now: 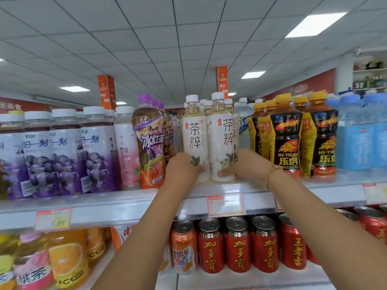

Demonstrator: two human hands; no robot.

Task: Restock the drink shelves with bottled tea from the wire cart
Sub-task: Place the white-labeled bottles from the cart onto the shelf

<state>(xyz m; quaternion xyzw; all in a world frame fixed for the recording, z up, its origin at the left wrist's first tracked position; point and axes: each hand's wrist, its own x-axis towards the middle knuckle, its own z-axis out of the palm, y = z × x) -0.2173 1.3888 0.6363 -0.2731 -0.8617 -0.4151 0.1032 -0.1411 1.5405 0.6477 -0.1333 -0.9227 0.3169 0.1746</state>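
Head view: two white tea bottles stand side by side at the front of the top shelf, touching, both upright, the left bottle (pixel 194 141) and the right bottle (pixel 222 139). The left hand (pixel 183 167) wraps round the left bottle's base, thumb on the label. The right hand (pixel 246 164) clasps the right bottle low down, thumb laid across its front. More of the same tea queues behind them. The cart is out of view.

This looks like seating the pair in their lane. Done well, that means pushing low and level, sliding rather than lifting, with labels square to the aisle and both bottles going back together so neither leans on the other.

Now the room, and it's tight! The iced tea (pixel 148 143) stands just left of the pair, and the Hi-Tiger bottles (pixel 287 139) sit just right, with the right hand's knuckles in the gap between. Sideways drift would likely nudge a neighbour. Space opens above the caps and back toward the person. The bases sit close to the shelf (pixel 125 203) lip, so a tug forward risks a drop onto the cans (pixel 209 243) below.
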